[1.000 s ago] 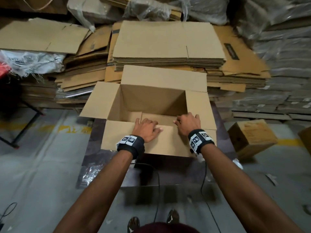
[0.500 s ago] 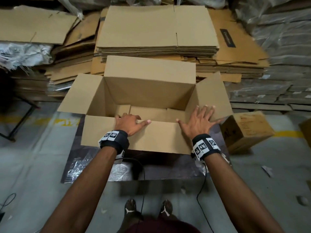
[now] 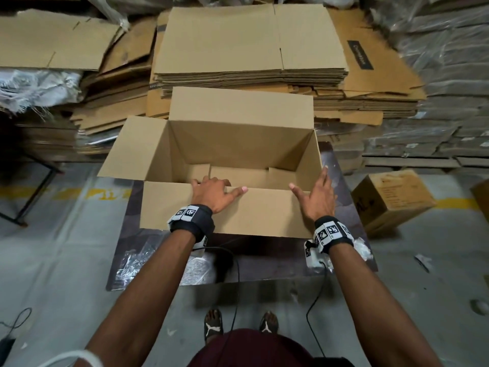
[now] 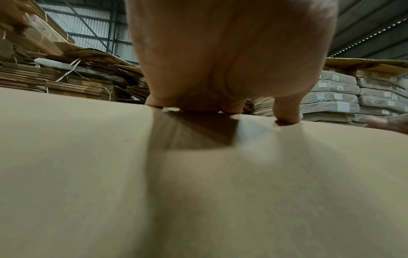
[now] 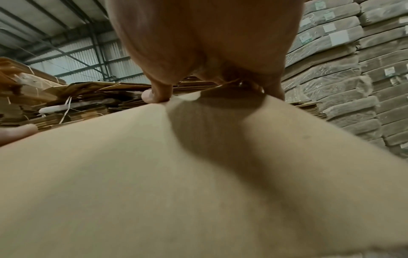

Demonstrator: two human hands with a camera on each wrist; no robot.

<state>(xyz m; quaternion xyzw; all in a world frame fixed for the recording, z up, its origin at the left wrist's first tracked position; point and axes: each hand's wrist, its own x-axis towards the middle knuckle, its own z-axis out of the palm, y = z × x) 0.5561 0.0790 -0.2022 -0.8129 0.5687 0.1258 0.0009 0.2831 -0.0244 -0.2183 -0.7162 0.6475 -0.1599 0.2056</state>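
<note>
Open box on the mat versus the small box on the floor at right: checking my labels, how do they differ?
The open box stands level with flaps open; the small box is closed and tilted. The open box looks larger and plain; the small box carries dark print. Both are brown cardboard.

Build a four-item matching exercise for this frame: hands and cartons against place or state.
Things:
1. left hand
2. right hand
3. small box
4. flat carton stack

Place or state:
A. closed, on the floor at the right
B. lies behind the open carton
C. fingers curled over the open carton's near edge
D. fingers straight at the open carton's near right corner

Pairs: 1-C, 2-D, 3-A, 4-B
</note>
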